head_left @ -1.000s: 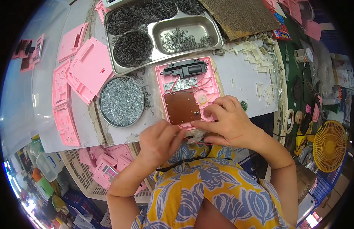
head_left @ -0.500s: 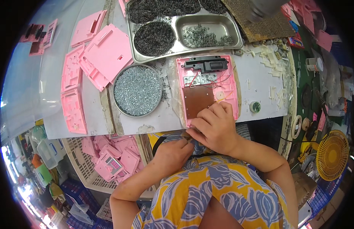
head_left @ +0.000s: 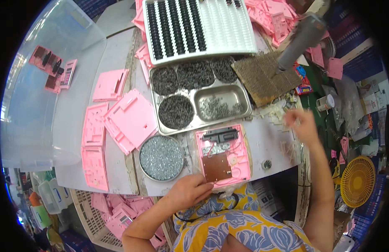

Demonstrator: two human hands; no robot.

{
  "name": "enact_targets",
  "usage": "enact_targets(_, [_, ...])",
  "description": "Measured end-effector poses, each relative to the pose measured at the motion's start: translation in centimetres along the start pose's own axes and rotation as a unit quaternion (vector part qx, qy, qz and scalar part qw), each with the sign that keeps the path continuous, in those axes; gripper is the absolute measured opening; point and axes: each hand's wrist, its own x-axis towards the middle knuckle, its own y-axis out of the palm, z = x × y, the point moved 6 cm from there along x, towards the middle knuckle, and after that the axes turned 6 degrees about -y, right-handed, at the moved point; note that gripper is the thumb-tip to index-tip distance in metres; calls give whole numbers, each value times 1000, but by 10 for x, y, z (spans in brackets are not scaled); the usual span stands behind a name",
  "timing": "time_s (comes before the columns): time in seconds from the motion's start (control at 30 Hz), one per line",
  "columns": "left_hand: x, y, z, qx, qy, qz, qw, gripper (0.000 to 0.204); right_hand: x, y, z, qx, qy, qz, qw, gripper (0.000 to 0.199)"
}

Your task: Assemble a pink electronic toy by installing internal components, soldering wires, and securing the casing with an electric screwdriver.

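Observation:
A pink plastic housing (head_left: 246, 168) lies on the table before me. It holds a black module (head_left: 221, 135), a brown circuit board (head_left: 216, 167) and thin wires. My left hand (head_left: 192, 190) is at its near left corner, fingers together and closed on the edge; whatever is under the fingertips is hidden. Away to the right, my right hand (head_left: 302, 126) is raised, slightly blurred, fingers bent and apart with nothing visible in them. Nearest to it are small white plastic pieces (head_left: 275, 115). A grey electric screwdriver (head_left: 303, 38) hangs above a brown textured mat (head_left: 265, 82).
A round tin of small silver screws (head_left: 161, 158) and a compartmented metal tray (head_left: 190, 126) of dark springs stand beyond the housing. Behind is a white rack (head_left: 228, 29) with black parts. Pink panels (head_left: 131, 113) lie left; a crate (head_left: 91, 214) of pink casings sits below.
My right hand has left the housing and moved right toward the white pieces. My left hand has come up to the housing's near left corner. The view has shifted, showing more of the table's far side.

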Motion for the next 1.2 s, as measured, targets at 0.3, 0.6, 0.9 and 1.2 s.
enact_targets(0.3, [-4,-1,7,-13,-42,24,999,24,379,47,-4,-54,-238,-131,961,25])
enact_targets(0.6, [-7,-2,7,-36,-67,10,997,22,475,113,53,-324,-296,-228,869,42])
enact_targets(0.9, [0,0,8,-7,-71,29,997,22,349,19,83,260,-217,-167,926,21])
enact_targets(1.2, [-2,1,4,-19,-102,22,994,22,-66,91,93,111,-25,144,983,16])
